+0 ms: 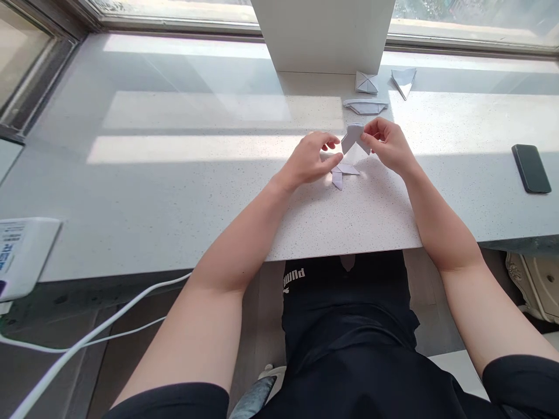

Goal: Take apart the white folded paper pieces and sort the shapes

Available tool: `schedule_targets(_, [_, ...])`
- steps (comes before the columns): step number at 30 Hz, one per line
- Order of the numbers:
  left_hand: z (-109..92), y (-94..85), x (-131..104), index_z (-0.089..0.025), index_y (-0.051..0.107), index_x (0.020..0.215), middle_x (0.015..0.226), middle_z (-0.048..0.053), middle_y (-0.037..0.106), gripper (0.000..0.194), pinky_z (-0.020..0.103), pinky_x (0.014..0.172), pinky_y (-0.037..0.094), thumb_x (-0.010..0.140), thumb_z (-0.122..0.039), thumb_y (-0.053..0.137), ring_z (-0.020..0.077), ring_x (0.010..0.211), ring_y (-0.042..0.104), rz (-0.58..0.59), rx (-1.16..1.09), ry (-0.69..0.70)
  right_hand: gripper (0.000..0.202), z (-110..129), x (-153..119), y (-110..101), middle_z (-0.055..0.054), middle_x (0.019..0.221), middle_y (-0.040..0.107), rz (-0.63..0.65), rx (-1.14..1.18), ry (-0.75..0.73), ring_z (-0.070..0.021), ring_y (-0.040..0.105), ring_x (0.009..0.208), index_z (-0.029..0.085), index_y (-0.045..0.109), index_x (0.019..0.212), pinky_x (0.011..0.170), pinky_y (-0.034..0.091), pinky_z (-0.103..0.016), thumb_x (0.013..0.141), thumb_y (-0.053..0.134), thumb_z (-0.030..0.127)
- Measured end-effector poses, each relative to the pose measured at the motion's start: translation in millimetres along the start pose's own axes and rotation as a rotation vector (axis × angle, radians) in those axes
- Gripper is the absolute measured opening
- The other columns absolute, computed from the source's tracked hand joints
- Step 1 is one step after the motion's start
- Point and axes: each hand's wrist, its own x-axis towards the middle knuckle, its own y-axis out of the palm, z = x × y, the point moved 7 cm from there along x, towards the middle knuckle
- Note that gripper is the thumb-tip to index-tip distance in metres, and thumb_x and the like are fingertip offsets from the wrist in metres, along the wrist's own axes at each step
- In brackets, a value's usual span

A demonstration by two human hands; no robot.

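My right hand [386, 142] pinches the right side of a folded white paper piece [353, 135], which is held up above the counter. My left hand [312, 157] is just left of that piece, its fingers apart and holding nothing. Below it on the counter lies another folded paper [338, 176] with pointed arms, partly hidden by my left thumb. Farther back are a boat-shaped folded paper [365, 107], a square folded paper [366, 82] with crossing creases, and a triangular folded paper [404, 81].
The speckled white counter [174, 203] runs under the windows. A white panel [325, 35] stands at its back. A black phone [531, 169] lies at the right, a white box [26, 253] at the left edge. White cables [117, 314] hang in front at lower left.
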Motion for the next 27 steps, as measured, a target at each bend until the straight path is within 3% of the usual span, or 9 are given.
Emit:
schedule_targets(3, [1,-3.7,-5,-0.026,0.086,0.116,0.134,0.014,0.082,0.024,0.068,0.130,0.059,0.100,-0.043,0.091,0.0442,0.139,0.073,0.105,0.192,0.017,0.055,-5,2,-6,-0.003,0.100,0.069,-0.035,0.029,-0.013,-0.0242,0.071,0.097,0.031,0.076,0.109,0.086,0.066,-0.044,0.104,0.100,0.079])
schedule_targets(7, [2,-0.3,-6,-0.027,0.082,0.104,0.132,0.012,0.080,0.014,0.065,0.131,0.058,0.098,-0.036,0.090,0.0418,0.139,0.071,0.167,0.161,0.036,0.047,-11,5,-4,-0.002,0.098,0.065,-0.027,0.067,-0.009,-0.0222,0.068,0.094,0.030,0.073,0.106,0.081,0.063,-0.041,0.106,0.099,0.068])
schedule_targets(11, [10,-0.3,-1,-0.028,0.077,0.107,0.127,0.009,0.083,0.011,0.054,0.114,0.067,0.102,-0.033,0.086,0.0337,0.123,0.077,0.115,0.008,-0.050,0.045,-9,7,-1,-0.001,0.096,0.063,0.000,0.144,-0.014,-0.0217,0.067,0.094,0.030,0.072,0.107,0.081,0.063,-0.039,0.104,0.101,0.064])
schedule_targets(14, [23,-1.3,3,-0.030,0.074,0.110,0.114,0.007,0.084,0.014,0.047,0.097,0.069,0.105,-0.036,0.086,0.0282,0.105,0.078,0.012,-0.151,-0.123,0.049,-6,5,3,-0.002,0.098,0.066,0.049,0.165,0.000,-0.0230,0.068,0.096,0.030,0.073,0.108,0.085,0.066,-0.042,0.101,0.103,0.068])
schedule_targets(17, [28,-1.2,8,-0.031,0.072,0.107,0.104,0.005,0.081,0.018,0.044,0.089,0.069,0.106,-0.041,0.087,0.0267,0.098,0.079,-0.095,-0.283,-0.105,0.049,-5,1,10,-0.004,0.103,0.073,0.098,0.104,0.036,-0.0255,0.071,0.101,0.030,0.076,0.106,0.094,0.067,-0.047,0.098,0.106,0.069])
schedule_targets(23, [22,-9.9,4,-0.030,0.072,0.104,0.104,0.007,0.080,0.023,0.047,0.093,0.068,0.104,-0.044,0.090,0.0291,0.101,0.076,-0.136,-0.220,-0.076,0.047,-1,-6,17,-0.005,0.103,0.078,0.133,0.002,0.088,-0.0279,0.074,0.107,0.030,0.080,0.104,0.097,0.066,-0.047,0.093,0.111,0.063])
schedule_targets(27, [18,-13.2,-4,-0.029,0.077,0.099,0.110,0.011,0.078,0.024,0.057,0.103,0.067,0.097,-0.044,0.095,0.0345,0.104,0.073,-0.013,-0.029,-0.066,0.052,3,-6,13,-0.004,0.096,0.077,0.105,0.032,0.101,-0.0263,0.074,0.100,0.030,0.080,0.103,0.091,0.064,-0.045,0.092,0.110,0.070])
